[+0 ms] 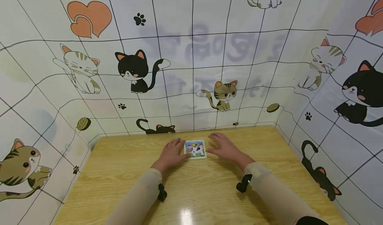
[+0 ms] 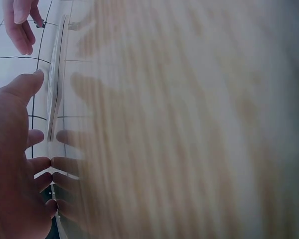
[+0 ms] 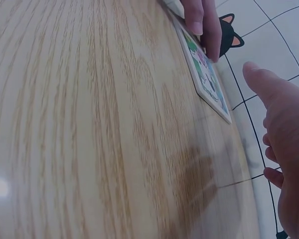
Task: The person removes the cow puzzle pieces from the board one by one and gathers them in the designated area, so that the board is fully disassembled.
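A small square picture board [image 1: 195, 150] with a cow on it and a pale border lies flat on the wooden table. At its left side is my left hand [image 1: 173, 154], fingers relaxed, the thumb at the board's lower left edge. My right hand [image 1: 226, 148] is held by the right edge with its fingers spread and holds nothing. The right wrist view shows the board [image 3: 204, 69] with fingers of the left hand over its far part, while the right thumb [image 3: 264, 82] is apart from it. From the left wrist, the board [image 2: 55, 84] appears edge-on as a thin slab.
The wooden table [image 1: 197, 188] ends at the back against a white cloth wall [image 1: 179, 82] with grid lines and printed cats. Similar cloth hangs on both sides. A small black device [image 1: 162, 192] sits at the left wrist, another [image 1: 243, 183] at the right.
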